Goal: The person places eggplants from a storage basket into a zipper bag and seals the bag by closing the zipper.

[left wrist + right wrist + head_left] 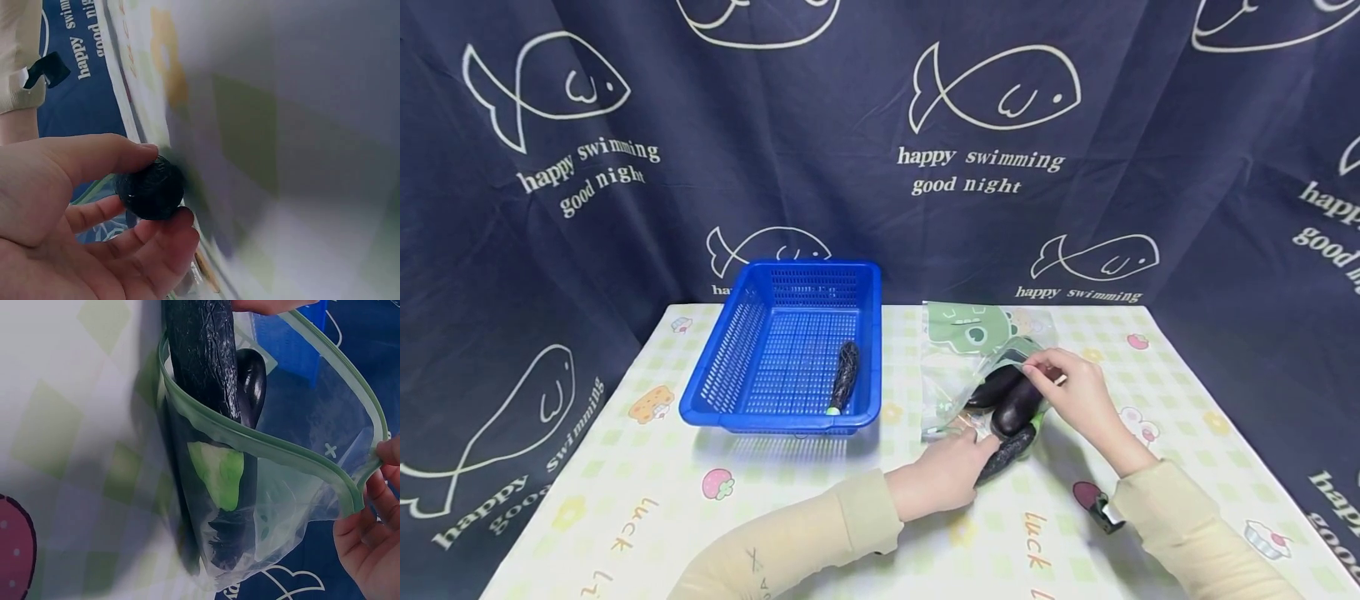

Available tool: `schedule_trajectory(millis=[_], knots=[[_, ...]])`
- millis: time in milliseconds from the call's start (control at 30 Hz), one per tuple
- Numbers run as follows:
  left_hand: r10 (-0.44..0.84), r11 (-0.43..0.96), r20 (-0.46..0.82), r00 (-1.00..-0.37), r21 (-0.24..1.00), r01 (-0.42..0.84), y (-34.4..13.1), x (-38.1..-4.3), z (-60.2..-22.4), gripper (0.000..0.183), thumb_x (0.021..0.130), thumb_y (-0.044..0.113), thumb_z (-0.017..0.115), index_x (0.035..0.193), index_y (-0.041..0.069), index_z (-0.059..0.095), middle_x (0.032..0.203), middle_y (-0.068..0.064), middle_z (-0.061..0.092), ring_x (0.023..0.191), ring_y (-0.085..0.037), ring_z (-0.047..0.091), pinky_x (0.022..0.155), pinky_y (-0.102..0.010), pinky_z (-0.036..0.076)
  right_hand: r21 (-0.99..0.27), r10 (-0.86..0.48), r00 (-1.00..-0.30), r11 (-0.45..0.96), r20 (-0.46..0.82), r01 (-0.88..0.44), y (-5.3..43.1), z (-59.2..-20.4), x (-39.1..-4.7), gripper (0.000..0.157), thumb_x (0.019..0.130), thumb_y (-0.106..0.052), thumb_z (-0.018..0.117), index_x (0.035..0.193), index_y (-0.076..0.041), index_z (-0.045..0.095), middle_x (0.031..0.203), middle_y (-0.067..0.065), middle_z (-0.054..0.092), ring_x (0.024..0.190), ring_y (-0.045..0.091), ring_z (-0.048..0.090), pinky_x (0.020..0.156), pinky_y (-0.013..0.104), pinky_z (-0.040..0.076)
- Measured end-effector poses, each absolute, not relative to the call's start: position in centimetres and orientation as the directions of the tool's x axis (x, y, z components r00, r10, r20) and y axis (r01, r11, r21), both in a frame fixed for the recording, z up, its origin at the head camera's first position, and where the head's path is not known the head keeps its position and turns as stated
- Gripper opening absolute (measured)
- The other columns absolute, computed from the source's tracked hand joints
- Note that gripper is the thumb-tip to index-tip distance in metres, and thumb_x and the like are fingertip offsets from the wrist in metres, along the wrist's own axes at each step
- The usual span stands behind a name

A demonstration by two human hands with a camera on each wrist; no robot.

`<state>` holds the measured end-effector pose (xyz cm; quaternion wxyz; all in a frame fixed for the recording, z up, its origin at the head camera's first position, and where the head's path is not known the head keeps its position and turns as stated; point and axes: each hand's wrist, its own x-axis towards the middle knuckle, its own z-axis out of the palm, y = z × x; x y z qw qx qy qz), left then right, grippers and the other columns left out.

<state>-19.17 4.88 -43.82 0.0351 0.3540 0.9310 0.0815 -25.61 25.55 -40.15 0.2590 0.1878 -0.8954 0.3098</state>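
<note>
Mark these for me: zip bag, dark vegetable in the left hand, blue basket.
Zip bag (284,494): right wrist view, on its clear side wall.
Dark vegetable (152,192): left wrist view, on its rounded end.
Blue basket (775,423): head view, on its near rim.

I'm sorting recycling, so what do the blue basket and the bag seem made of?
The blue basket: probably rigid plastic, smooth with a soft sheen, judging by its regular, moulded-looking slots. The bag: likely thin plastic film, clear and shiny, since it's see-through and creased.
</note>
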Motion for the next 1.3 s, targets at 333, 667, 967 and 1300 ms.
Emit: schedule_trajectory(millis=[333,667,967,1300], knots=[[0.688,0.706,0.056,-0.723,0.18,0.685,5.3,-19.5,-43.3,0.05,0.07,0.019,0.08,0.111,0.02,0.052,0.091,-0.004,0.059,0.07,-0.011,0.055,0.053,-0.022,0.042,-0.459,-0.183,-0.788,0.727,0.587,-0.511,25.5,-40.1,-25.6,0.008,0.08,-0.005,0.071,0.083,-0.013,0.069,0.069,-0.003,0.064,0.06,0.001,0.054,0.057,0.019,0.046],[0.68,0.71,0.116,-0.724,0.142,0.69,6.4,-20.2,-42.6,0.044,0.071,0.024,0.079,0.107,0.018,0.055,0.092,-0.004,0.058,0.071,-0.011,0.055,0.059,-0.023,0.044,-0.455,-0.188,-0.782,0.723,0.595,-0.52,25.2,-39.9,-25.6,0.009,0.08,-0.004,0.071,0.083,-0.012,0.069,0.069,-0.003,0.065,0.06,0.002,0.054,0.058,0.018,0.045],[0.631,0.762,0.108,-0.768,0.097,0.64,8.1,-20.6,-42.3,0.041,0.076,0.033,0.075,0.108,0.021,0.054,0.095,-0.004,0.056,0.074,-0.014,0.058,0.058,-0.025,0.044,-0.459,-0.195,-0.78,0.715,0.594,-0.528,25.1,-39.9,-25.7,0.01,0.08,-0.003,0.071,0.083,-0.011,0.069,0.069,-0.003,0.064,0.06,0.003,0.054,0.058,0.016,0.045],[0.582,0.794,0.1,-0.807,0.146,0.591,9.6,-21.4,-42.5,0.043,0.075,0.033,0.076,0.11,0.021,0.053,0.098,-0.005,0.055,0.077,-0.016,0.057,0.058,-0.025,0.045,-0.458,-0.197,-0.787,0.72,0.585,-0.521,25.2,-40.0,-25.7,0.009,0.081,-0.005,0.071,0.084,-0.013,0.068,0.069,-0.005,0.064,0.061,0.0,0.053,0.059,0.011,0.041]])
